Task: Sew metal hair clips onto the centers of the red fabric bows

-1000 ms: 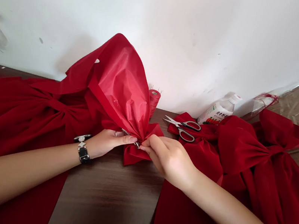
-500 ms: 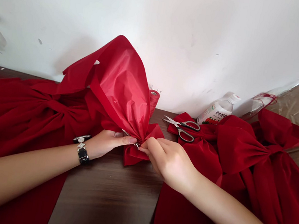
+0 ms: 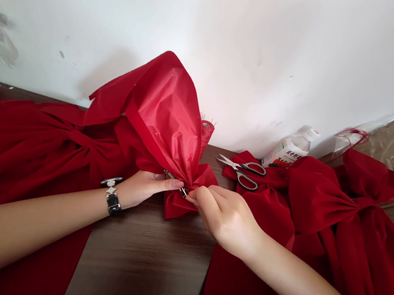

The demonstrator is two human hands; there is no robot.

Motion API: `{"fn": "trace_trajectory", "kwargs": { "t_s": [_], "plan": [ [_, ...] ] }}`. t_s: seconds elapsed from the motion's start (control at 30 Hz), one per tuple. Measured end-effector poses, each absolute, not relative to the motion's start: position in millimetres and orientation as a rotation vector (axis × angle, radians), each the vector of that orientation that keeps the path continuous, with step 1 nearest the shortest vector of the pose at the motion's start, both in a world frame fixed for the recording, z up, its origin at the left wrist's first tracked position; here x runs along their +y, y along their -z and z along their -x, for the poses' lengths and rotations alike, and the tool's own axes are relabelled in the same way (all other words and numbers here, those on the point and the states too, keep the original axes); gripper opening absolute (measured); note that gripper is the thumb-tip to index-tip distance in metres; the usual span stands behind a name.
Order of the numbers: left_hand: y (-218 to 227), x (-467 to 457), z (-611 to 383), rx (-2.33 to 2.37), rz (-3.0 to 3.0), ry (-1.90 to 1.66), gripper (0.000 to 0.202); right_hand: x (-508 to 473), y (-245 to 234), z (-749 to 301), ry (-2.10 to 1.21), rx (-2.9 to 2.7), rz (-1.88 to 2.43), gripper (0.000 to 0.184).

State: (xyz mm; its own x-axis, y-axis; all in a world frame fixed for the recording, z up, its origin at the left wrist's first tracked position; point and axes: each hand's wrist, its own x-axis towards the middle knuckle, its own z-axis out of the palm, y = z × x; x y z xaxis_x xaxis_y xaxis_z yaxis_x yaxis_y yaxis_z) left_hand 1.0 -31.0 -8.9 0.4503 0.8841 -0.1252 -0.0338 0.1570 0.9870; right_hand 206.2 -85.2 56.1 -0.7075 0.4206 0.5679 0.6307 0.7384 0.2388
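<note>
My left hand [image 3: 146, 187] is closed on the gathered middle of a red fabric bow [image 3: 169, 108], its thumb pressing a slim metal clip [image 3: 175, 182] against the folds. The bow's large shiny loop stands up above the hands, and its smaller part hangs below them. At the clip's right end, the fingertips of my right hand [image 3: 226, 214] are pinched together against the gather. What lies between those fingertips is hidden. Behind the bow stands a spool of red thread [image 3: 205, 136] with several pins or needles sticking out of its top.
Scissors [image 3: 243, 171] with grey handles lie right of my hands, blades partly apart. Behind them leans a white-labelled bottle [image 3: 290, 147]. Finished-looking red bows [image 3: 327, 198] pile up at right, more red cloth [image 3: 32, 151] at left, on a dark wooden table [image 3: 141, 263].
The whole view has shifted slightly, so most things appear a little further right. My right fingertips have moved slightly away from the clip's end, which shows more. Both hands stay at the gather.
</note>
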Motion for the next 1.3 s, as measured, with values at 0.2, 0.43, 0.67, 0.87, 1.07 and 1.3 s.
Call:
{"fn": "trace_trajectory", "kwargs": {
  "t_s": [0.2,0.43,0.67,0.87,1.07,1.3],
  "plan": [
    [3,-33,-3,0.885,-1.314,-0.841,0.041,-88,-56,-200,0.704,-2.451,0.739,0.029],
    [-1,-32,-4,0.877,-1.292,-0.781,0.038,-85,-53,-202,0.336,-2.487,0.858,0.027],
    [8,-28,0,0.825,-1.223,-0.732,0.034,-71,-68,-214,-0.863,-2.245,0.896,0.019],
    [6,-29,-2,0.836,-1.181,-0.727,0.036,-70,-62,-211,-0.982,-2.141,0.955,0.021],
    [4,-30,-2,0.811,-1.162,-0.718,0.036,-70,-59,-211,-0.576,-2.329,0.771,0.019],
    [3,-29,-1,0.771,-1.15,-0.712,0.042,-65,-53,-214,-0.305,-2.348,0.59,0.005]
  ]
}}
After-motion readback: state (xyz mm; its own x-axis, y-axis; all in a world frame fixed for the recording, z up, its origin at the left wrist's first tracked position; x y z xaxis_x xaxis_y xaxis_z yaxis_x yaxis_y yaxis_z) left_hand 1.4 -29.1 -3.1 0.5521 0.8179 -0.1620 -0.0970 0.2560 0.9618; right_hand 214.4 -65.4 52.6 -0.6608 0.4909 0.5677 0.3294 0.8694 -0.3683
